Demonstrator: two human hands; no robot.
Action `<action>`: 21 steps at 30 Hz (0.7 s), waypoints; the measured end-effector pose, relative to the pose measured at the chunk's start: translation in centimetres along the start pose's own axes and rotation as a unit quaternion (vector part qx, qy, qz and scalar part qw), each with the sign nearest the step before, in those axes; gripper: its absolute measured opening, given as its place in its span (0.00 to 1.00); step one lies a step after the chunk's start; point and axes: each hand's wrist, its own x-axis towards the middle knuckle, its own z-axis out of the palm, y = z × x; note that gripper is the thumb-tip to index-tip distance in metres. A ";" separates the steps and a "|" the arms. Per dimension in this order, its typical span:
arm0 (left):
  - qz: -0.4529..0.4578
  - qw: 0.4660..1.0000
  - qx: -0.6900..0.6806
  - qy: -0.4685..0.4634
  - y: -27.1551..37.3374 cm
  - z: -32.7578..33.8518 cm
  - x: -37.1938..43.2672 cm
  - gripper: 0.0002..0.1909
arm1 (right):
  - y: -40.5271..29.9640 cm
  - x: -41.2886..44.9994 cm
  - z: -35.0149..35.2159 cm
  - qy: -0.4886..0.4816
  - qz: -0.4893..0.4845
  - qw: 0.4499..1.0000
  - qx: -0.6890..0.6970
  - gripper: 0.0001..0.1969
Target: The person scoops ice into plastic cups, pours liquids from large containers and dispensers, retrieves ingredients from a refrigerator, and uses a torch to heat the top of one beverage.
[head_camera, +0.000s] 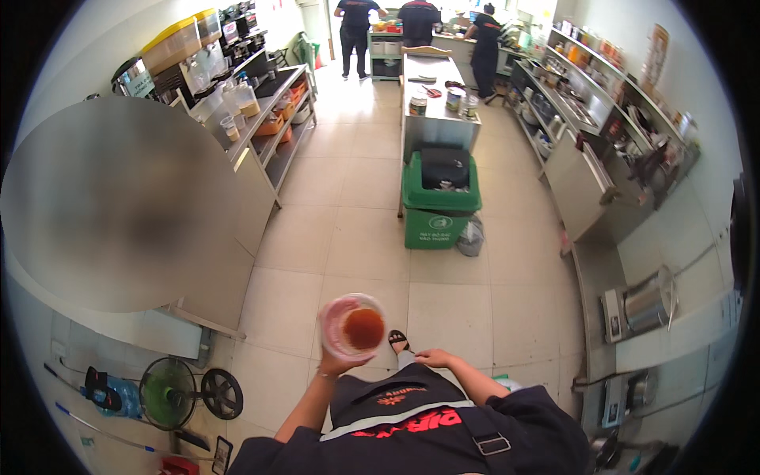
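Note:
My left hand (341, 363) holds up a clear plastic cup (355, 303) with reddish-brown liquid (364, 329) at its bottom. Looking down through the rim, I see my fingers through the cup's wall. My right hand (436, 358) hangs low in front of my thigh, by the lower edge of my dark apron (386, 395). Its palm side is hidden, so I cannot see whether it touches the cloth. Past it, one foot in a black sandal (399, 341) stands on the tiled floor (368, 249).
A green trash bin (442, 228) stands ahead, against a steel table (436, 127) bearing cans. Counters with shelves (285, 119) line the left, steel counters (594, 279) the right. A fan (169, 392) sits low left. Several people (418, 24) stand at the far end. A blurred patch covers the left.

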 end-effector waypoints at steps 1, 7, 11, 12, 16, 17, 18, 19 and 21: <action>-0.028 0.998 0.035 0.037 -0.4 -3.1 0.5 0.65 | -1.8 3.1 -0.6 -0.100 -0.022 0.992 -0.078 0.31; 0.025 0.946 0.135 0.295 -1.1 -17.0 5.5 0.67 | -7.7 18.0 -8.1 -0.244 -0.016 0.965 -0.097 0.30; 0.034 0.869 0.246 0.428 -1.4 -25.9 5.6 0.64 | -16.4 28.5 -14.3 -0.391 0.082 0.915 -0.050 0.25; 0.028 0.854 0.261 0.449 -1.4 -28.2 5.2 0.64 | -18.9 32.2 -14.9 -0.426 0.100 0.894 -0.097 0.25; 0.029 0.805 0.287 0.519 -2.6 -38.3 6.1 0.65 | -28.0 50.6 -16.5 -0.318 -0.169 0.784 -0.506 0.26; 0.037 0.797 0.266 0.540 -3.3 -39.7 6.7 0.66 | -30.2 55.5 -17.7 -0.298 -0.215 0.767 -0.525 0.26; 0.040 0.800 0.270 0.534 -3.8 -42.9 7.7 0.67 | -33.7 60.3 -17.4 -0.249 -0.228 0.778 -0.529 0.25; 0.039 0.803 0.252 0.538 -4.5 -45.2 8.7 0.67 | -36.2 65.2 -18.5 -0.221 -0.246 0.808 -0.488 0.24; -0.012 0.780 0.278 0.561 -4.6 -48.5 8.6 0.67 | -51.5 67.8 -13.7 -0.138 -0.302 0.867 -0.371 0.20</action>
